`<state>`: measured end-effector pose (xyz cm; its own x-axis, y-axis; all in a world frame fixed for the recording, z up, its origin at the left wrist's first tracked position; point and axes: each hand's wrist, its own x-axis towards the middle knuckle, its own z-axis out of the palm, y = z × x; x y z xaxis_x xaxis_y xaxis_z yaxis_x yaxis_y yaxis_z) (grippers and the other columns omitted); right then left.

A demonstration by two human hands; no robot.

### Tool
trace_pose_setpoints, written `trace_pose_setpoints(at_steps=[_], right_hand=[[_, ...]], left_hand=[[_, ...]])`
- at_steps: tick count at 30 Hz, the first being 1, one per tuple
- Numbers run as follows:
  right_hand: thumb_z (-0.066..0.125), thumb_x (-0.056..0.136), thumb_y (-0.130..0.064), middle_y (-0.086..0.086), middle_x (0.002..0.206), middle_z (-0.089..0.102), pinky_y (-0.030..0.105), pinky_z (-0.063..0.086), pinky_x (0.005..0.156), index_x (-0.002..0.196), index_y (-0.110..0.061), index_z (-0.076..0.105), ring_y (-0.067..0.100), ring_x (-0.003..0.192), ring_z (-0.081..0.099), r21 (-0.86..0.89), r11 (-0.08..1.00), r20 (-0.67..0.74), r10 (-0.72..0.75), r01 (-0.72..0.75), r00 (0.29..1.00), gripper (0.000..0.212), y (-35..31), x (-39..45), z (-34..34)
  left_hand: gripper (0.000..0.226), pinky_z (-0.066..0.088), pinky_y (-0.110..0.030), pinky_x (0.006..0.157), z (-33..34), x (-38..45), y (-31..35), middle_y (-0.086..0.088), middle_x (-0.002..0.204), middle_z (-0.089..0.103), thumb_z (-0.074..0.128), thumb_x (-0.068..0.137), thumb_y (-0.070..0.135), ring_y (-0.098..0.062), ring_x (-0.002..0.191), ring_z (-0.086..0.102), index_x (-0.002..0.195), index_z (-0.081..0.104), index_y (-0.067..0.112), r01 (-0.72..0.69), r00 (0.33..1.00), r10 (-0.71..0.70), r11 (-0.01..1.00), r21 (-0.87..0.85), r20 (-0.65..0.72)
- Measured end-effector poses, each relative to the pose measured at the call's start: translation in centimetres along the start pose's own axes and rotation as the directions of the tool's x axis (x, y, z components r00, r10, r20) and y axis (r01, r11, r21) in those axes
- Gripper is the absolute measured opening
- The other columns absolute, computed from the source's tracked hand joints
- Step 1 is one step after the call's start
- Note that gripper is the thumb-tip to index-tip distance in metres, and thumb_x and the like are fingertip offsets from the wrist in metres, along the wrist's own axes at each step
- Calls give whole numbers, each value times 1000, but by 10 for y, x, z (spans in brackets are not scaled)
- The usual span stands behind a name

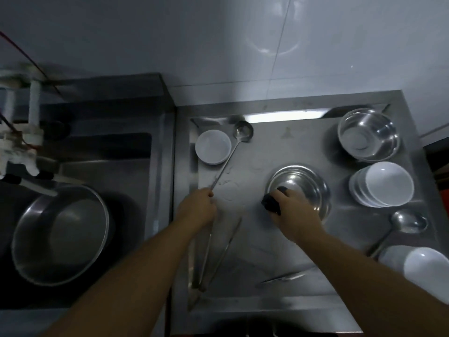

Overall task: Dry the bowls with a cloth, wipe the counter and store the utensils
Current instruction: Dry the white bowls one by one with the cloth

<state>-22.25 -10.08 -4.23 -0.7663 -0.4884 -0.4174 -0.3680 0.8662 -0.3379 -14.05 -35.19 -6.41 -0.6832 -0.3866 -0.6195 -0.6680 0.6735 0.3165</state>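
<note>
Holding the end of a long ladle point(227, 164) handle in the left hand point(198, 207), fingers curled around it, the scoop of it lying at the far left part of the steel counter point(279, 147), just beside a single white bowl point(213, 147). Gripping a dark cloth point(271, 203) in the right hand point(295, 210), fingers closed on it, pressed at the near left rim of the middle steel bowl point(300, 188). Taking this middle steel bowl as landmark: far right of it, in the corner, a second steel bowl point(368, 136); right of it, a stack of white bowls point(381, 184); near right of it, a second ladle point(401, 227) and more white bowls point(422, 271) at the counter edge. Near left of it, under the left forearm, metal tongs point(211, 254) lying flat; directly near of it, a knife point(283, 278), somewhat blurred. Well to the left of it, beyond the counter wall, a sink point(136, 166) with a big steel basin point(60, 235) inside and a tap point(29, 142) above.
</note>
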Motion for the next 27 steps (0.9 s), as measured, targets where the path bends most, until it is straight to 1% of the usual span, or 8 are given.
trace_pose_setpoints(at_steps=[5,9,14,17,20,22,25,27], right_hand=[[66,98,-38,7,128,58,47,60,80,136,-27,56,32,102,66,-9,1000,25,-17,17,1000,41,-19,29,13],[66,98,-39,6,122,60,44,60,75,136,-29,55,29,97,66,-17,1000,27,-12,12,1000,40,-24,46,21],[65,97,-36,6,125,61,47,60,76,137,-29,57,30,100,64,93,992,-19,83,-81,996,41,-25,48,28],[65,98,-39,4,125,60,46,61,77,136,-31,56,28,98,65,134,984,-10,121,-119,993,40,-21,40,33],[64,98,-41,1,121,59,43,60,76,133,-32,56,25,92,64,193,969,-8,157,-152,988,37,-16,31,37],[65,97,-41,-2,113,59,38,56,72,127,-33,58,22,88,62,241,957,-23,170,-159,985,32,-12,25,40],[66,96,-37,-8,100,61,28,50,66,117,-34,61,13,82,62,370,914,-40,198,-170,979,23,-9,18,38],[67,95,-37,-12,90,66,25,51,62,107,-38,61,10,77,65,499,845,-37,240,-190,970,13,-10,14,32]], left_hand=[[35,50,-35,96,-18,58,-2,-8,133,68,59,100,34,-32,120,64,131,66,18,125,990,-138,963,-239,-36],[35,54,-34,87,-23,102,0,-9,110,73,56,98,40,-35,107,70,109,71,11,221,965,-259,874,-433,-29],[58,61,-50,96,-20,140,1,-18,119,73,64,87,47,-39,105,72,125,69,3,336,911,-403,606,-721,85],[68,60,-49,99,-16,155,1,-20,126,70,72,77,37,-40,111,70,134,65,0,327,893,-433,430,-841,126],[55,61,-48,98,-10,162,1,-22,126,71,74,84,17,-39,110,71,134,65,-2,309,877,-457,306,-900,146],[43,64,-43,90,-8,159,2,-19,119,72,72,90,10,-34,104,73,131,66,-2,296,868,-467,216,-931,168],[24,64,-29,62,-13,139,8,-13,102,71,70,94,10,-26,90,73,117,67,5,294,873,-441,134,-946,209],[21,63,-31,60,-15,120,10,-13,100,70,68,95,11,-26,88,72,115,65,6,286,883,-417,116,-951,214]])
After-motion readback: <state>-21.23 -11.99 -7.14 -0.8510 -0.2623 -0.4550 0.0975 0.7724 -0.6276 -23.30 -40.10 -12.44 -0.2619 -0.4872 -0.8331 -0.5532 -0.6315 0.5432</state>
